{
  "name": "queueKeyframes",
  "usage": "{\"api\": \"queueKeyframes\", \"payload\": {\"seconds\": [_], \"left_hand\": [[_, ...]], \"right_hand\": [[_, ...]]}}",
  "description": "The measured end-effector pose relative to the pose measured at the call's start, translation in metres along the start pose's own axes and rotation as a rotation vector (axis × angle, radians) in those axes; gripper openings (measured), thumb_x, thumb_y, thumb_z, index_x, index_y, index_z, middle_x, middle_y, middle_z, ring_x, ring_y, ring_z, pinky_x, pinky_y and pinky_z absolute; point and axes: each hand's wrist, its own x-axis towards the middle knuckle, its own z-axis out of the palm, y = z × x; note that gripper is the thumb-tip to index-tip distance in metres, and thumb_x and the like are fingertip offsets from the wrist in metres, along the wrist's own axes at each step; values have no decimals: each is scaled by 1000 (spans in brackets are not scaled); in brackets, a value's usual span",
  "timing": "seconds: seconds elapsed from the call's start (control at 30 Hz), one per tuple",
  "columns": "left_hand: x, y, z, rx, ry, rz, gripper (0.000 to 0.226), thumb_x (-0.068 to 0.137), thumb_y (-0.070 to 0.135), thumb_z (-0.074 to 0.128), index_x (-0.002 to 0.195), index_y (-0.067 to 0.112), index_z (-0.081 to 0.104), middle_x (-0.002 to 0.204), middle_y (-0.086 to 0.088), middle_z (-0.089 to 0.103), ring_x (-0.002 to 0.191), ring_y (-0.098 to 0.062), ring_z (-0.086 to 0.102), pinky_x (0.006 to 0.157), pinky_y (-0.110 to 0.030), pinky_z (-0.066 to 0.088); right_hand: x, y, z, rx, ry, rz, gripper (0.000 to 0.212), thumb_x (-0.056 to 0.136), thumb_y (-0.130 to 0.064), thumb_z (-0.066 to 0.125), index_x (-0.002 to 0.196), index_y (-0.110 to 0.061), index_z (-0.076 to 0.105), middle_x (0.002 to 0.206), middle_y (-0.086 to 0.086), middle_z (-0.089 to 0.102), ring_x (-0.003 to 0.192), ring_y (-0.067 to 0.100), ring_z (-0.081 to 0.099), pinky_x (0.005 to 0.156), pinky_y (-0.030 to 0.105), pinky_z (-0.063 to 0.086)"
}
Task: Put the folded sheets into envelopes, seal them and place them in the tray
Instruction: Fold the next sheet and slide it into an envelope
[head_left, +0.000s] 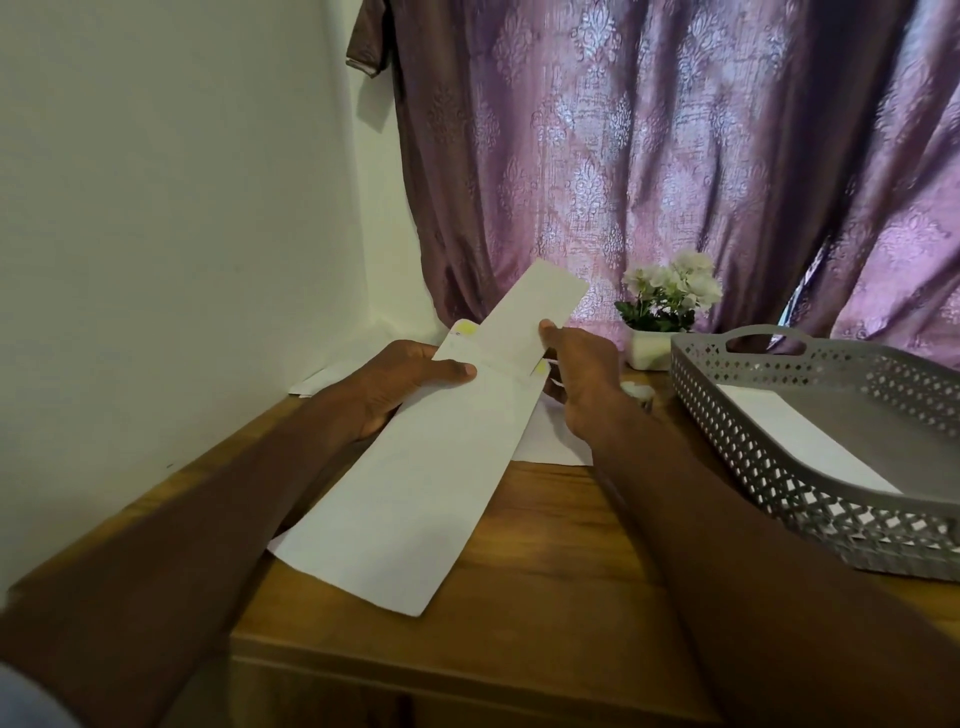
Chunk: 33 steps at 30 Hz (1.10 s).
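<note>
Envelope (415, 488) is held in the air over the wooden worktop (545, 561), its long axis running from the near lower edge up and away to the right, its open mouth at the far end between the 2 hands. The left hand (400, 384) grips it near that mouth, thumb on top and fingers curled beneath. A folded sheet (530, 312) stands partly in the mouth, in line with the envelope, and more than half of it looks to be outside. The right hand (576, 379) pinches the sheet's right edge, thumb tip on the paper; its other fingers are behind and I cannot tell how they lie. The coming move probably pushes the sheet down along that shared axis, toward the body, while the left hand steadies the envelope. Yellow patches show at the mouth, perhaps the seal strip. To the right, well apart, sits the grey tray (753, 415) with 1 white envelope inside (800, 441). More white paper lies on the worktop under the hands (550, 441).
</note>
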Motion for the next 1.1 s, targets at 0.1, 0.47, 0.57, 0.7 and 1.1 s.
{"api": "queueKeyframes", "payload": {"seconds": [0.1,0.47,0.57,0.7,1.1], "left_hand": [[1,-1,-1,7,11,1,30,92,22,76,118,6,73,108,-12,79,93,-28,76,91,-40,59],[-2,3,3,-64,-10,-25,26,92,16,74,116,4,73,103,-13,80,82,-24,78,74,-32,60],[-2,3,2,-57,-1,-28,27,92,15,74,117,4,73,104,-13,79,83,-25,77,79,-34,59],[-7,3,3,-73,-35,-40,27,94,16,72,118,5,72,103,-11,80,84,-24,78,79,-34,60],[-7,4,3,-63,-37,-54,32,94,21,73,122,7,70,108,-13,79,90,-27,77,86,-38,59]], "right_hand": [[-1,2,-1,-31,-67,18,13,93,-14,72,85,-15,63,94,8,71,78,19,66,64,29,56],[1,3,-3,-14,-133,61,15,92,-15,72,105,-9,68,85,2,71,77,19,67,64,29,54],[1,5,-5,-65,-187,81,23,89,-16,73,109,-8,68,84,3,71,77,22,67,73,36,56],[3,5,-6,-7,-190,71,25,88,-22,74,110,-10,70,95,6,74,83,24,69,68,34,56],[4,4,-6,48,-216,76,27,90,-20,71,115,-10,68,94,6,73,83,24,68,66,33,55]]}}
